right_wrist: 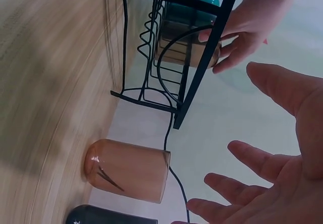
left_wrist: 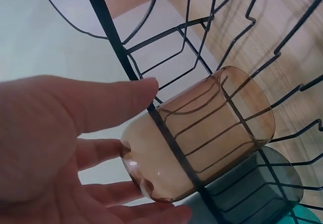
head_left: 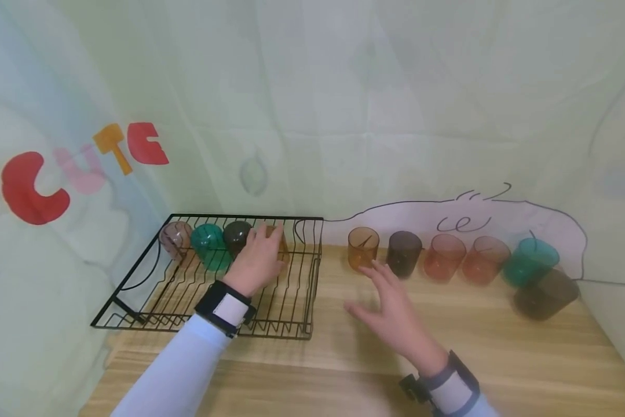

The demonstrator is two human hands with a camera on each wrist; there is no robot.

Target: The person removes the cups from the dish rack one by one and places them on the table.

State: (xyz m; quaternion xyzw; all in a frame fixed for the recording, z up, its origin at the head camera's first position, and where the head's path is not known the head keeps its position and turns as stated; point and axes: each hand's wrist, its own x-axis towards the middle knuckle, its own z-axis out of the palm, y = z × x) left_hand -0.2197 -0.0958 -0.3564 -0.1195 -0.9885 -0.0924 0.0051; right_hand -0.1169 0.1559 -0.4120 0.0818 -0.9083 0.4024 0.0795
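Behind the pale, wood-grained table [head_left: 338, 376] we see a creased, printed cloth [head_left: 312, 104]. At the frame's centre left, inside a black wire rack [head_left: 296, 218], an upside-down amber cup [left_wrist: 202, 123], smooth and translucent, meets our left grip [head_left: 256, 259], loosely spread against its rounded base. Right of centre, our right grip [head_left: 395, 315] hangs wide near an upright orange tumbler [head_left: 363, 249].

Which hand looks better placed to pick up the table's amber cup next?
Likely the right hand: it hangs empty and open close to that amber cup, while the left hand is at the other amber cup in the rack.
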